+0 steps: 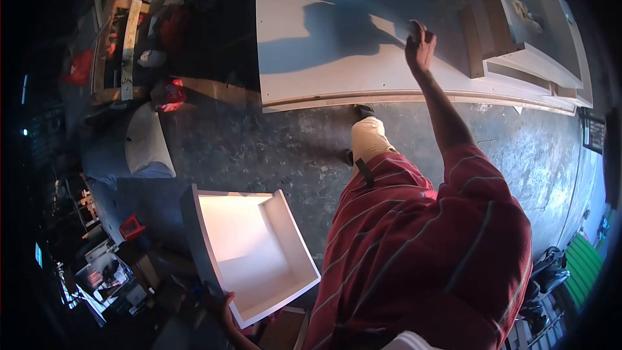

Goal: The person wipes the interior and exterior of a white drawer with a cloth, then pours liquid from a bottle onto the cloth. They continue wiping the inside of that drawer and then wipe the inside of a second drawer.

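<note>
At 10 o'clock, wooden frame [115, 84] with a plank [131, 48] laid across it, probably just parked off the walkway. At 9, curved pale sheet [149, 142]. At 8, red stool [133, 227], well apart from the rest.

At 7, white drawer box [253, 249], the thing in hand: tilted, hollow side facing the camera, held up beside the body. Left hand [227, 303] grips it at the lower-left corner, fingers hooked over the rim; likely a carry hold, one wall edge giving enough purchase and keeping the box off the legs. The drawer's longer left panel sticks out past the corner toward 11, so that edge would likely catch first.

From 12 to 2, big white cabinet [330, 81], seemingly lying flat, drawer and arm shadows across its panel. Right hand [420, 48] is at 1 to 2, over the panel, fingers curled; can't tell whether it touches or pinches anything, maybe out for balance. Raised compartments [534, 65] at 2, crumpled scrap [526, 16] inside; their upright walls limit sideways room there.

Dark floor [259, 146] between drawer and cabinet gives swinging room; long cabinet edge bounds it at 12, shod foot [365, 111] just beside that edge. Tightest side: the striped shirt [421, 240] at 4, near the drawer's right corner.
</note>
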Action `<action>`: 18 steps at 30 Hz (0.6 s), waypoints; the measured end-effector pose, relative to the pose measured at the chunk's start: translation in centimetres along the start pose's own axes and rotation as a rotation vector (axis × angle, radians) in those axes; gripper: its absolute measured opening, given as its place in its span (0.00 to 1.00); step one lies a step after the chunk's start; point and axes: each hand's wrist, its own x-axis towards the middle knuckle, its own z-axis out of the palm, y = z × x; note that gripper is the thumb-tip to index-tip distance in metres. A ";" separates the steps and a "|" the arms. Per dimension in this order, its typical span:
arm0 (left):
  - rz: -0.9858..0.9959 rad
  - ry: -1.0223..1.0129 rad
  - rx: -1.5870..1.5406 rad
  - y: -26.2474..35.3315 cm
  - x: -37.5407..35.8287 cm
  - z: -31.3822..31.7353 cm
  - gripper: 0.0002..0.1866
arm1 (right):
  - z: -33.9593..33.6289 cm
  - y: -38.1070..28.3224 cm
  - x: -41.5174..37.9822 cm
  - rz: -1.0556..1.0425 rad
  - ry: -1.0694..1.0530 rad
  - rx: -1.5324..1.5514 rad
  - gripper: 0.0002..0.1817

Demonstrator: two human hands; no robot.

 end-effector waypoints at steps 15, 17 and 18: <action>0.233 -0.089 -0.220 11.8 12.4 -5.5 0.51 | 15.3 -32.9 -12.0 -0.223 -0.978 0.395 0.17; 0.411 -0.020 0.045 13.2 15.4 -6.8 0.51 | 15.5 -34.7 -11.7 -0.619 -0.927 0.525 0.18; 0.456 -0.032 -0.012 12.2 17.4 -6.7 0.51 | 15.0 -34.4 -10.7 -0.508 -0.864 0.511 0.18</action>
